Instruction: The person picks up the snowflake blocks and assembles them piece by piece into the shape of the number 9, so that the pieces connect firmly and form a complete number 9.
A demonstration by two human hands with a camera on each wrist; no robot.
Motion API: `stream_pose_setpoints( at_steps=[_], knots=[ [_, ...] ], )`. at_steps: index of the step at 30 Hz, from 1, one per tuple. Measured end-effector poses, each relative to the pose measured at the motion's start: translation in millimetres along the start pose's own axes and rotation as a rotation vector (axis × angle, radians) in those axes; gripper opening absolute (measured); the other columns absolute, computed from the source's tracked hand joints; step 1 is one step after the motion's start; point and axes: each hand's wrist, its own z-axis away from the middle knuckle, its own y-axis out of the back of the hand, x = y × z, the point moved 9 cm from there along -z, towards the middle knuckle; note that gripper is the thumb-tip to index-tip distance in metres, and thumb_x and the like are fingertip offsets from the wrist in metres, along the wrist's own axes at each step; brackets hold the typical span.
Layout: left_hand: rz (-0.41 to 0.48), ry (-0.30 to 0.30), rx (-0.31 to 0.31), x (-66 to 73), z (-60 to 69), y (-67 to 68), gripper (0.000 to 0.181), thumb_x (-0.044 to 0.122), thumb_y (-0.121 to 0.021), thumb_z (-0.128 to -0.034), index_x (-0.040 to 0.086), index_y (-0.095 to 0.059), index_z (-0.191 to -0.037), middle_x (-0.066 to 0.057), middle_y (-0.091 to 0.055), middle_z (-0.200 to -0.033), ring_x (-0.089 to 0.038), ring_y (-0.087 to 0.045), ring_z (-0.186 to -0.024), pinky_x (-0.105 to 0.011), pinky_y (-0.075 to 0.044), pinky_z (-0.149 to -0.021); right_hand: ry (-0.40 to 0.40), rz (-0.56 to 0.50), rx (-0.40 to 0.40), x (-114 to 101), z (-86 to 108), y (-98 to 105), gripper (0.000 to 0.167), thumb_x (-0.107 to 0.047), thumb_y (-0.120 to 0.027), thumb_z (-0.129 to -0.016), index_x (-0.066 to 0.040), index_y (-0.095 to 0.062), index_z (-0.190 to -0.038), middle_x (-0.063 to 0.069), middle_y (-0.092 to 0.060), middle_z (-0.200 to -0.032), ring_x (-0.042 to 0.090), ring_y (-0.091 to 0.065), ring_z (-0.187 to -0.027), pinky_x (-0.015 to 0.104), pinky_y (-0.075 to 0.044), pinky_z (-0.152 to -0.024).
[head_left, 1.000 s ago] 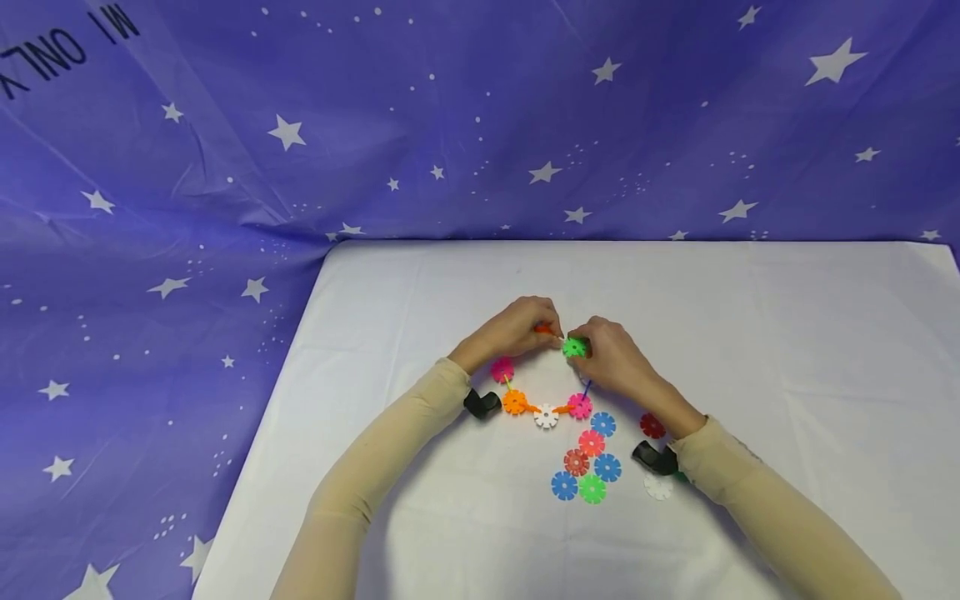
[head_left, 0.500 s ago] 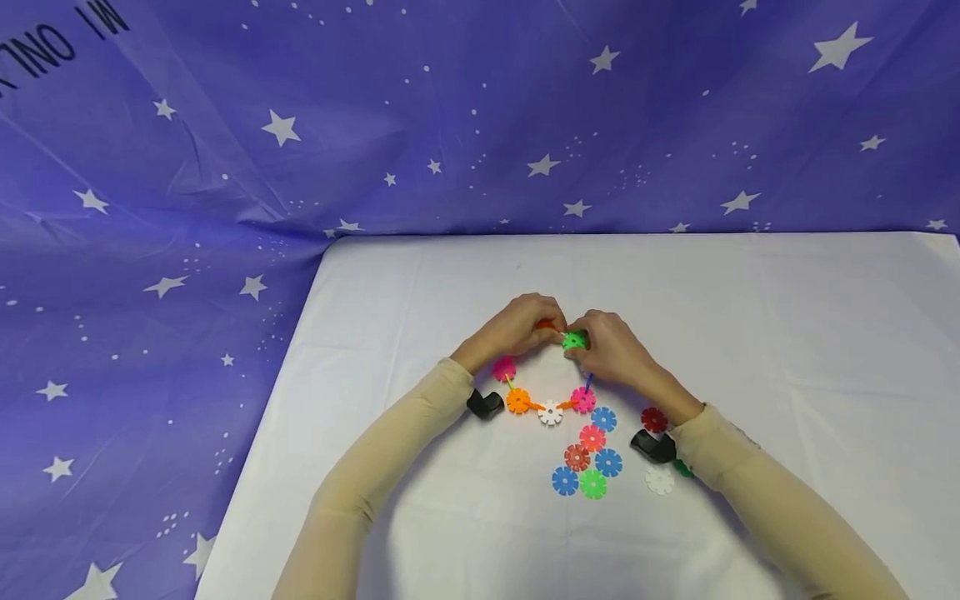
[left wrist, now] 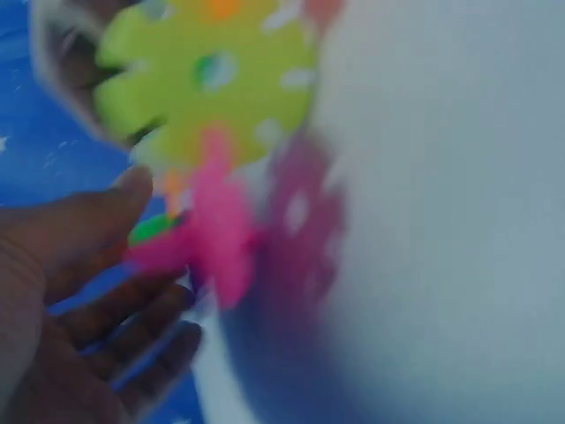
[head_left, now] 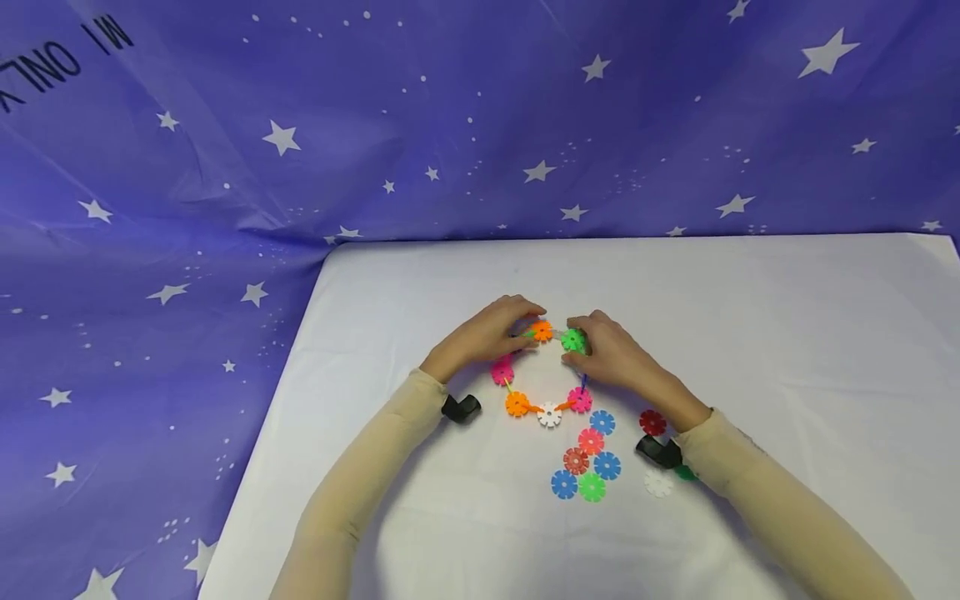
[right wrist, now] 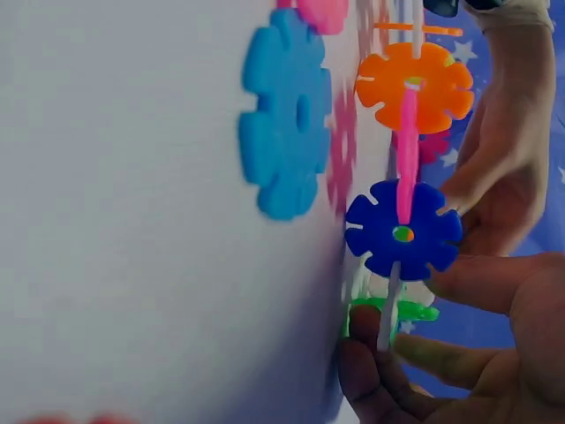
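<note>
Largest first, we see a purple starry cloth behind the white-covered worktop. On the worktop, between the two hands and reaching nearer the person than they do, is a ring of slotted discs. The right hand has thumb and fingers curled round a green disc on its far side. The left hand looks released, fingers loose and parted beside an orange disc, though its wrist view is too blurred for us to rule out a light touch. Nearer the person lie loose discs. We judge the ring very light, each disc stiff, thin and smooth, but the slotted joints liable to twist or slip out. We would pinch two neighbouring discs by their flat faces, close to a joint, rather than lift from one side.
</note>
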Motion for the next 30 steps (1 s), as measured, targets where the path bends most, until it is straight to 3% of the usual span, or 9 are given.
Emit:
stream_pose_setpoints(
  at_steps=[3,7,10,14,19,23,27,30],
  knots=[
    [-0.013,0.040,-0.015,-2.6,15.1,2.8,0.070,0.041,-0.075,-0.0855,0.009,-0.049,-0.142,-0.010,-0.055,-0.134,-0.024,-0.049,-0.124,-0.039,-0.039,-0.110,0.015,-0.006,0.003,8.3,11.0,7.3,0.061,-0.024,-0.073,-0.087,0.005,-0.052,-0.136,0.021,-0.057,-0.112,0.022,-0.051,-0.080,0.035,-0.042,-0.070],
    [-0.005,0.068,-0.107,-3.8,30.6,-9.8,0.098,0.051,-0.082,-0.0732,0.010,-0.038,-0.150,-0.010,-0.050,-0.134,-0.021,-0.048,-0.116,-0.037,-0.043,-0.104,0.049,0.001,-0.012,20.2,23.8,14.5,0.059,-0.023,-0.078,-0.083,0.004,-0.057,-0.130,0.016,-0.059,-0.102,0.018,-0.051,-0.076,0.032,-0.043,-0.069],
    [0.045,0.071,-0.162,-4.8,34.8,-20.4,0.102,0.048,-0.085,-0.0714,0.012,-0.034,-0.152,-0.008,-0.047,-0.132,-0.019,-0.047,-0.109,-0.035,-0.044,-0.099,0.078,-0.020,-0.044,23.9,27.7,12.7,0.058,-0.022,-0.081,-0.081,0.005,-0.058,-0.127,0.010,-0.061,-0.091,0.016,-0.051,-0.074,0.030,-0.043,-0.068],
    [0.096,0.060,-0.162,-11.0,31.2,-21.6,0.099,0.043,-0.086,-0.0729,0.012,-0.035,-0.152,-0.008,-0.046,-0.129,-0.018,-0.047,-0.105,-0.034,-0.043,-0.096,0.090,-0.067,-0.077,22.7,25.8,5.2,0.057,-0.019,-0.080,-0.081,0.006,-0.057,-0.127,0.004,-0.062,-0.082,0.013,-0.051,-0.070,0.028,-0.043,-0.065],
    [0.132,0.023,-0.101,-23.0,16.7,-10.4,0.091,0.037,-0.085,-0.0747,0.008,-0.040,-0.148,-0.008,-0.050,-0.134,-0.020,-0.050,-0.113,-0.036,-0.041,-0.104,0.042,-0.079,-0.055,27.5,15.7,7.1,0.054,-0.015,-0.076,-0.084,0.005,-0.055,-0.129,0.002,-0.061,-0.080,0.014,-0.051,-0.069,0.028,-0.043,-0.064],
    [0.104,0.024,-0.019,-28.1,8.5,1.5,0.079,0.036,-0.080,-0.0814,0.009,-0.044,-0.146,-0.009,-0.046,-0.146,-0.025,-0.044,-0.132,-0.040,-0.032,-0.115,0.019,-0.050,-0.015,32.3,7.1,15.6,0.055,-0.018,-0.074,-0.087,0.006,-0.053,-0.132,0.005,-0.061,-0.083,0.015,-0.050,-0.070,0.029,-0.041,-0.064],
    [0.038,0.024,0.068,-21.1,14.5,12.0,0.071,0.040,-0.076,-0.0846,0.012,-0.049,-0.144,-0.012,-0.041,-0.151,-0.030,-0.035,-0.140,-0.046,-0.026,-0.117,0.026,-0.025,0.020,35.2,10.0,32.6,0.052,-0.019,-0.073,-0.088,0.005,-0.055,-0.130,0.008,-0.064,-0.089,0.016,-0.053,-0.072,0.030,-0.042,-0.067],
    [0.001,-0.024,0.065,-9.7,23.8,11.9,0.075,0.043,-0.080,-0.0794,0.016,-0.051,-0.142,-0.012,-0.041,-0.150,-0.032,-0.035,-0.139,-0.049,-0.025,-0.115,0.065,-0.002,0.021,39.1,21.9,47.8,0.047,-0.019,-0.075,-0.087,0.003,-0.060,-0.126,0.008,-0.065,-0.092,0.016,-0.054,-0.073,0.031,-0.045,-0.067]
  ],
)
